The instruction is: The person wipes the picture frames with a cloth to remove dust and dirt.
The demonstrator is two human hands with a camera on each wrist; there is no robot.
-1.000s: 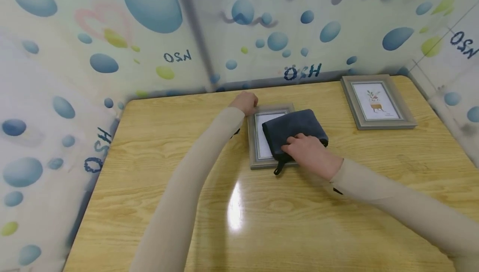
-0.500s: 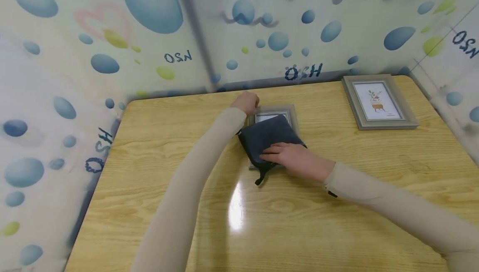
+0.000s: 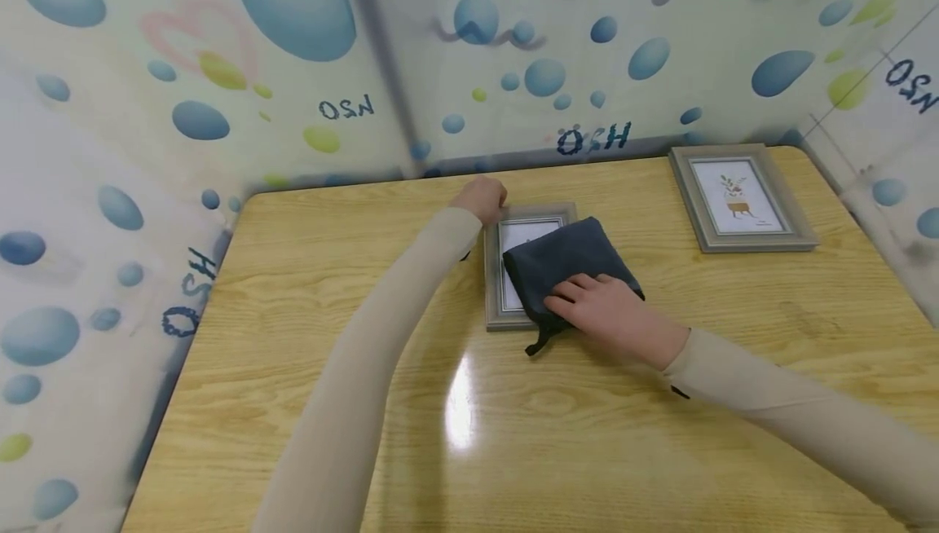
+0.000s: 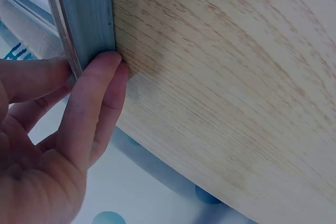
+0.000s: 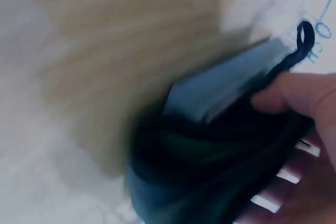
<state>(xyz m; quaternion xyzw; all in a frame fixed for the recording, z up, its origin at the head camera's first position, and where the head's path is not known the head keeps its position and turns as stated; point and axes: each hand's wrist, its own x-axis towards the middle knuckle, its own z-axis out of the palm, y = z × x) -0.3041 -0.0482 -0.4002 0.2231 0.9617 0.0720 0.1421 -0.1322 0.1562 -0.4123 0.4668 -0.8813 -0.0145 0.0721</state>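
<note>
Bearing the cloth point(image 3: 568, 252) the right hand point(image 3: 612, 317) holds, the frame point(image 3: 517, 233) has its far-left corner pinched by the left hand point(image 3: 480, 198).

Indoor nook: bubble-printed walls point(image 3: 411, 52) on three sides, wood-grain table point(image 3: 587, 443).

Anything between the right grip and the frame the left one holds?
Yes: the dark cloth, under the right grip, hides much of the right side of the picture frame in the head view. Nothing visible separates the left grip from the frame; it pinches the far left corner directly.
</note>
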